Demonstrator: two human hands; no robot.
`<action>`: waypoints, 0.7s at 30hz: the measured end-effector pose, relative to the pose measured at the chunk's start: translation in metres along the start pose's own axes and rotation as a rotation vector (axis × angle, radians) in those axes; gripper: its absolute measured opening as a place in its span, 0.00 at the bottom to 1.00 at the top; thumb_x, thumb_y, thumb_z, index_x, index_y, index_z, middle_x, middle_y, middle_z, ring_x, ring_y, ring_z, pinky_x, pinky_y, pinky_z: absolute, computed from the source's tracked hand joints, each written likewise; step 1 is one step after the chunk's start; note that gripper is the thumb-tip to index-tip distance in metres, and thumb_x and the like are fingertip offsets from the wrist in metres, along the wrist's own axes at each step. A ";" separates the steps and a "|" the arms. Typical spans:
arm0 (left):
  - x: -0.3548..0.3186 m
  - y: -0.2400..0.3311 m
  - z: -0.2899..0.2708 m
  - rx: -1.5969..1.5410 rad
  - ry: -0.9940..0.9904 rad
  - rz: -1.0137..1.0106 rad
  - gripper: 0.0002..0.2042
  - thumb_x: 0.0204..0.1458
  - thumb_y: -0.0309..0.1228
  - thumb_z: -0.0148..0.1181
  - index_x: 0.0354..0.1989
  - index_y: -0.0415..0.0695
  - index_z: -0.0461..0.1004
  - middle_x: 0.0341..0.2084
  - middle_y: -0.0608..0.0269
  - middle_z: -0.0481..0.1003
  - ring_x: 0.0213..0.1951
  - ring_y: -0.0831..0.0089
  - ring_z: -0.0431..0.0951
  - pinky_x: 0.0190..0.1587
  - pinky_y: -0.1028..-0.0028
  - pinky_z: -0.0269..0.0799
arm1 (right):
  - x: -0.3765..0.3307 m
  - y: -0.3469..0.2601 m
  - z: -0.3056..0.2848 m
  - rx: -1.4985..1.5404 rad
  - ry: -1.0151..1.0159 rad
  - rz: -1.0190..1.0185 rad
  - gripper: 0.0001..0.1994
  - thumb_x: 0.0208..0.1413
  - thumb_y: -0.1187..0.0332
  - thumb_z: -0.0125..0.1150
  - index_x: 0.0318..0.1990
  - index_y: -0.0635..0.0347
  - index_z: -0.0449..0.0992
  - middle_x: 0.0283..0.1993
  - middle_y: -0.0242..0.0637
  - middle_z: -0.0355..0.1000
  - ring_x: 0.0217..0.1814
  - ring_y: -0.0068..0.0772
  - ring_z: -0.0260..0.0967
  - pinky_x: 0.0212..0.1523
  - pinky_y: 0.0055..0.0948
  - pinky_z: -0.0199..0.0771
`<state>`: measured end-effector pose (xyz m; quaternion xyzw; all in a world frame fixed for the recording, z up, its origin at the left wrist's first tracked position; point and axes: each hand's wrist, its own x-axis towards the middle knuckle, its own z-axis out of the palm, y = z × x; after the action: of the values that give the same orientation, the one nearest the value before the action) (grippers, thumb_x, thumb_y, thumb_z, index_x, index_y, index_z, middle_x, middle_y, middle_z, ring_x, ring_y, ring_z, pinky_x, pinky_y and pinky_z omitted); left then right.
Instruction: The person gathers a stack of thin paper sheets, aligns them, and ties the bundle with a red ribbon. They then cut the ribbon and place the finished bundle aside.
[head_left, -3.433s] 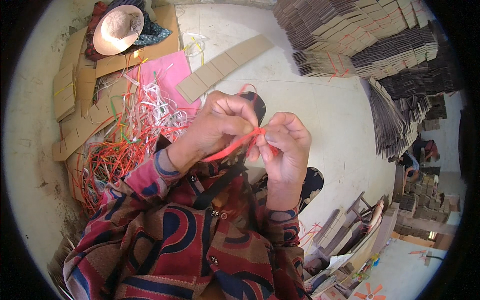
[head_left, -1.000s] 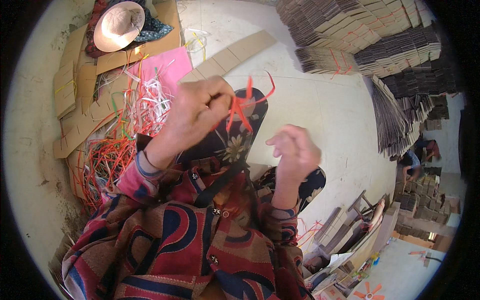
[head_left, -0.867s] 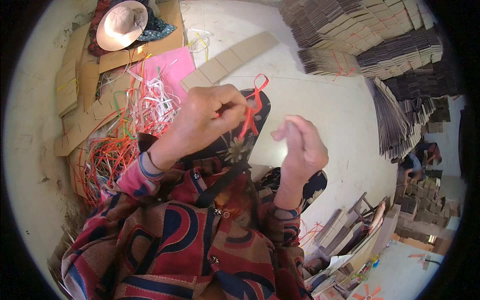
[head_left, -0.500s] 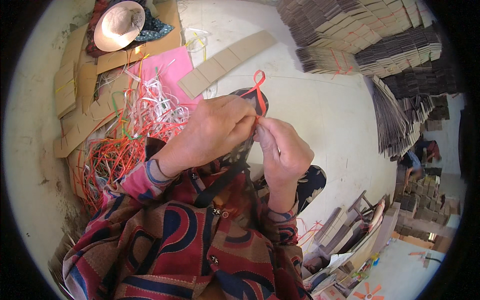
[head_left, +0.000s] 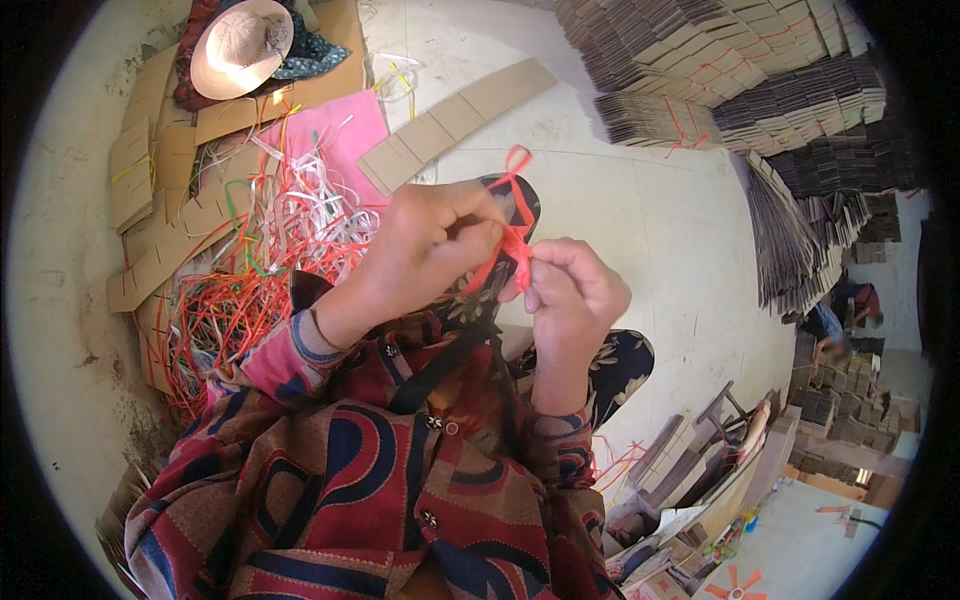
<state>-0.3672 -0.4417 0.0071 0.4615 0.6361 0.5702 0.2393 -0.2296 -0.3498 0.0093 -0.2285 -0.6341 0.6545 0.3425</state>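
A red plastic strap (head_left: 516, 240) stretches between my two hands above my knee, with a small loop standing up at its far end. My left hand (head_left: 422, 245) pinches the strap between thumb and curled forefinger. On the other side, my right hand (head_left: 572, 287) grips it with thumb and bent fingers. The part between the hands looks knotted or bunched, and its exact form is too small to tell. Left of my left forearm lies a tangled heap of red, white and green straps (head_left: 300, 230).
Brown cardboard strips (head_left: 455, 120) lie on the pale floor ahead and at left, beside a pink sheet (head_left: 345, 140). A straw hat (head_left: 238, 50) rests on cloth. Bundled cardboard stacks (head_left: 690, 50) fill the far right. Another person (head_left: 826, 322) bends at the right.
My hands have drawn a little apart, and more of the red strap shows between them. The loop at its far end sits slightly lower.
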 end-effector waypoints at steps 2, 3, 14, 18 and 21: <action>0.002 0.001 0.006 -0.602 -0.023 -0.221 0.04 0.49 0.22 0.51 0.27 0.35 0.70 0.22 0.59 0.75 0.20 0.76 0.73 0.24 0.75 0.70 | 0.004 0.007 0.002 0.308 -0.004 0.032 0.04 0.46 0.82 0.50 0.28 0.75 0.72 0.23 0.41 0.69 0.16 0.21 0.59 0.18 0.18 0.60; 0.004 0.000 0.010 -0.903 -0.035 -0.332 0.05 0.50 0.22 0.50 0.27 0.34 0.71 0.23 0.58 0.75 0.20 0.77 0.73 0.25 0.76 0.71 | 0.004 0.011 0.003 0.462 -0.006 0.048 0.04 0.46 0.82 0.50 0.28 0.75 0.71 0.23 0.42 0.69 0.16 0.22 0.59 0.18 0.18 0.60; 0.005 -0.012 0.022 -1.454 -0.015 -0.376 0.07 0.55 0.24 0.48 0.33 0.32 0.70 0.21 0.61 0.72 0.19 0.80 0.71 0.20 0.81 0.66 | -0.002 0.026 0.009 -0.367 0.128 -0.244 0.04 0.46 0.79 0.57 0.31 0.69 0.73 0.24 0.39 0.70 0.23 0.24 0.67 0.24 0.23 0.68; 0.003 -0.003 0.018 -0.441 0.039 -0.167 0.04 0.54 0.24 0.50 0.33 0.37 0.70 0.18 0.63 0.71 0.18 0.78 0.72 0.19 0.79 0.66 | 0.002 0.022 0.013 0.187 0.199 0.045 0.05 0.46 0.80 0.51 0.30 0.75 0.72 0.22 0.38 0.68 0.19 0.21 0.60 0.21 0.21 0.66; 0.006 -0.016 0.022 0.072 0.128 0.275 0.04 0.51 0.20 0.54 0.35 0.37 0.71 0.21 0.62 0.73 0.19 0.81 0.72 0.21 0.80 0.69 | 0.002 0.019 0.003 0.070 0.112 -0.001 0.06 0.46 0.80 0.51 0.30 0.75 0.72 0.22 0.37 0.67 0.19 0.21 0.60 0.21 0.20 0.66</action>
<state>-0.3570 -0.4239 -0.0117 0.5153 0.6007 0.6028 0.1011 -0.2361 -0.3497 -0.0090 -0.2525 -0.5905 0.6624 0.3856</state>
